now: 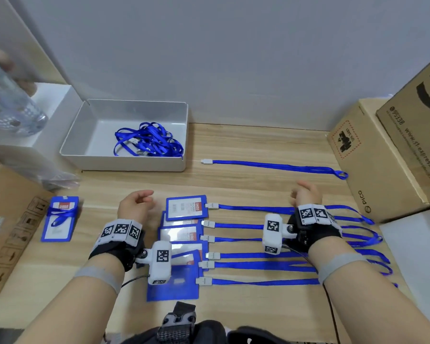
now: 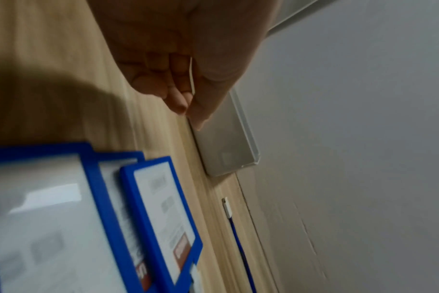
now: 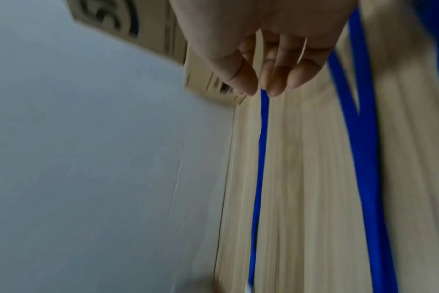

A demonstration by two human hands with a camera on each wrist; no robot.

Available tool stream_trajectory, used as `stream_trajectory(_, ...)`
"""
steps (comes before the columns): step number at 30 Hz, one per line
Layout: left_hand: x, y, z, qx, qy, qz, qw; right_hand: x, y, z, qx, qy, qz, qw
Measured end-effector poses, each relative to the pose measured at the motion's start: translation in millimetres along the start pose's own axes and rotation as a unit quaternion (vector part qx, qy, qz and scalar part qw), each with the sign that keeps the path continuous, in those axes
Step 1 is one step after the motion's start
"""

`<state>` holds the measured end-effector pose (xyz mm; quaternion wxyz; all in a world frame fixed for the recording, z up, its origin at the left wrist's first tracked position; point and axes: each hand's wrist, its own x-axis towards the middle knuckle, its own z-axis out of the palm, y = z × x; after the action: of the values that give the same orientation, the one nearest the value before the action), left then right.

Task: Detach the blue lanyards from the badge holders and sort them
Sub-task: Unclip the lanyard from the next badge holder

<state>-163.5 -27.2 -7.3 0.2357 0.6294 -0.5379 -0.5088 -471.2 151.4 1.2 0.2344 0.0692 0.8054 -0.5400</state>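
Starting at the left edge, a cardboard box point(image 1: 8, 232) sits on the wooden table point(image 1: 246, 145), and just beside it lies a single badge holder point(image 1: 60, 219) with a blue strap bundled on top of it. Behind these, against the wall, a grey tray point(image 1: 90, 155) holds a tangle of detached lanyards point(image 1: 148, 140). The left hand point(image 1: 135, 204) hovers just left of the stack of badge holders point(image 1: 181, 242); in its wrist view the fingers point(image 2: 173, 87) are loosely curled toward the thumb with nothing between them, though blur makes this hard to confirm. The stack's holders overlap one another, each with a white clip at its right edge, and the attached lanyards point(image 1: 258, 266) run rightward from the clips in near-parallel lines. Beyond the stack, nearer the wall, one loose lanyard point(image 1: 278, 167) lies stretched out straight with its clip point(image 1: 206, 161) free of any holder. The right hand point(image 1: 305, 194) hangs over the topmost attached strap, well apart from the loose one; its fingers point(image 3: 276, 79) are relaxed and slightly bent, gripping nothing. Two stacked cardboard cartons point(image 1: 392, 150) close off the right side of the table
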Motion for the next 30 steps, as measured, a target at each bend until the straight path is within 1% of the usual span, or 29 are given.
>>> stream_trajectory(2,3.8,1.2,-20.9,0.014,-0.01,0.03,0.999,-33.5,-5.3,48.8,-0.016,-0.085,-0.011,0.996)
stream_trajectory(4,9.5,0.3,-45.2,0.04,-0.011,0.047,0.998,-71.7,-8.7,96.4,-0.033,-0.179,-0.01,0.983)
stream_trajectory(6,17.3,-4.8,-71.4,0.073,0.015,0.064,0.995,-108.4,-6.5,141.0,-0.06,-0.265,-0.003,0.962)
stream_trajectory(8,27.5,-11.9,-99.4,0.102,0.055,0.07,0.991,-142.9,-1.0,184.5,-0.088,-0.333,0.003,0.939)
stream_trajectory(10,43.7,-23.9,-128.1,0.162,0.095,0.048,0.981,-175.6,5.8,223.4,-0.097,-0.391,0.028,0.915)
stream_trajectory(12,62.6,-40.4,-153.2,0.214,0.108,0.022,0.971,-203.4,12.9,255.3,-0.105,-0.436,0.07,0.891)
stream_trajectory(13,70.6,-48.0,-162.7,0.23,0.104,0.006,0.968,-214.8,16.5,268.2,-0.113,-0.454,0.088,0.879)
stream_trajectory(15,81.8,-60.8,-176.0,0.235,0.079,-0.034,0.968,-233.5,23.0,287.9,-0.128,-0.476,0.113,0.863)
stream_trajectory(17,87.4,-68.9,-183.0,0.219,0.051,-0.061,0.972,-247.8,28.7,301.4,-0.147,-0.481,0.13,0.855)
stream_trajectory(20,93.7,-76.3,-182.3,0.181,0.011,-0.07,0.981,-259.0,35.7,313.4,-0.146,-0.486,0.175,0.844)
stream_trajectory(23,96.8,-76.5,-173.1,0.136,-0.053,-0.095,0.985,-260.1,33.5,312.6,-0.134,-0.505,0.2,0.829)
stream_trajectory(26,97.2,-63.5,-162.0,0.072,-0.094,-0.112,0.987,-253.4,23.3,300.2,-0.062,-0.496,0.227,0.836)
stream_trajectory(27,95.7,-55.9,-157.1,0.049,-0.105,-0.113,0.987,-249.6,19.3,294.5,-0.056,-0.491,0.213,0.843)
stream_trajectory(28,93.2,-48.1,-151.8,0.027,-0.115,-0.108,0.987,-245.6,16.0,288.7,-0.067,-0.487,0.18,0.852)
stream_trajectory(30,82.9,-29.0,-140.3,-0.002,-0.137,-0.086,0.987,-236.9,9.0,274.8,-0.092,-0.469,0.085,0.874)
